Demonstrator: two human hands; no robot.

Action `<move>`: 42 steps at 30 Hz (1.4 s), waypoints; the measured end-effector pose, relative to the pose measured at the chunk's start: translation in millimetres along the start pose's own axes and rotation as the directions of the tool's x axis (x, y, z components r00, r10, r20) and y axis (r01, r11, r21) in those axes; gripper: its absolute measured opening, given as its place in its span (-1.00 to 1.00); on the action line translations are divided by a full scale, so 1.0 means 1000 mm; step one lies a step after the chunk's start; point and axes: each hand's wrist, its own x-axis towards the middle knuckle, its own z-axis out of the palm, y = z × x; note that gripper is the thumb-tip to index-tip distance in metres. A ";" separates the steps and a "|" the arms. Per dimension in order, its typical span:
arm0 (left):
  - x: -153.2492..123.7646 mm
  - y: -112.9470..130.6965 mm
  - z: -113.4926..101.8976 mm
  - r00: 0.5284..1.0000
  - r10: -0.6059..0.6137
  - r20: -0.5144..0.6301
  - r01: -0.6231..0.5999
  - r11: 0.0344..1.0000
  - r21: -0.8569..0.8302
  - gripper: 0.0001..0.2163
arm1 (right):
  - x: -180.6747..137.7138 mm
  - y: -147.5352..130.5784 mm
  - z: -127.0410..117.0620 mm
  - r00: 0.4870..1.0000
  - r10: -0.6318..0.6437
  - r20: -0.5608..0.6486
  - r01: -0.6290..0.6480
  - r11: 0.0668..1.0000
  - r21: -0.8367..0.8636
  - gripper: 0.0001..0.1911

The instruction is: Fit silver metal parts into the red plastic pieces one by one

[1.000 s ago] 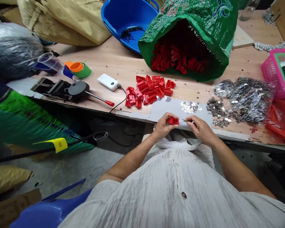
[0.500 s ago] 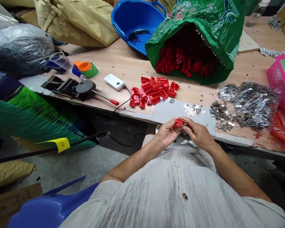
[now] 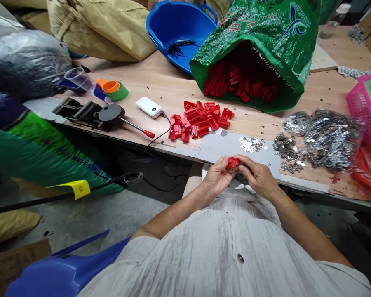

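Observation:
My left hand [image 3: 217, 176] and my right hand [image 3: 257, 175] meet at the table's near edge, both pinched on one small red plastic piece [image 3: 232, 162]. The right fingers press a small metal bit against it; that bit is too small to name. Beyond the hands lies a heap of like red plastic pieces [image 3: 199, 120] and a patch of small shiny metal parts [image 3: 251, 143] on a grey sheet [image 3: 222, 145]. A green woven sack [image 3: 259, 49] lies open on its side with more red pieces inside.
A blue basin [image 3: 176, 31] holds dark thin parts at the back. Clear bags of metal parts [image 3: 324, 134] and a pink basket [image 3: 363, 103] sit at right. A white power bank [image 3: 149, 107], a black hand press [image 3: 94, 113], and cups [image 3: 109, 88] stand at left.
My right hand moved left and joined the left hand on the red piece; both hands drew slightly off the table edge toward me. The view shifted a little.

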 end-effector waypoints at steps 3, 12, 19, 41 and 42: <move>-0.001 -0.002 -0.002 0.999 0.028 0.033 -0.028 1.000 -0.009 -0.77 | 0.000 0.003 0.005 0.999 -0.029 -0.044 0.029 1.000 -0.011 -0.62; -0.004 -0.005 0.001 0.999 0.032 -0.012 -0.032 0.999 -0.017 -0.81 | -0.001 0.010 0.017 0.991 -0.013 -0.135 0.009 1.000 -0.030 -0.63; -0.001 -0.010 -0.002 0.998 0.005 -0.059 -0.008 0.999 -0.050 -0.82 | 0.002 0.014 0.019 0.990 0.097 -0.103 -0.051 0.922 0.384 -0.63; -0.001 -0.009 -0.008 0.996 0.094 0.000 -0.093 0.991 0.093 -0.72 | 0.008 0.015 0.017 0.976 0.199 -0.085 -0.136 0.871 0.473 -0.78; -0.001 -0.009 -0.008 0.995 0.096 -0.003 -0.095 0.991 0.095 -0.72 | 0.008 0.015 0.018 0.976 0.196 -0.097 -0.131 0.878 0.461 -0.79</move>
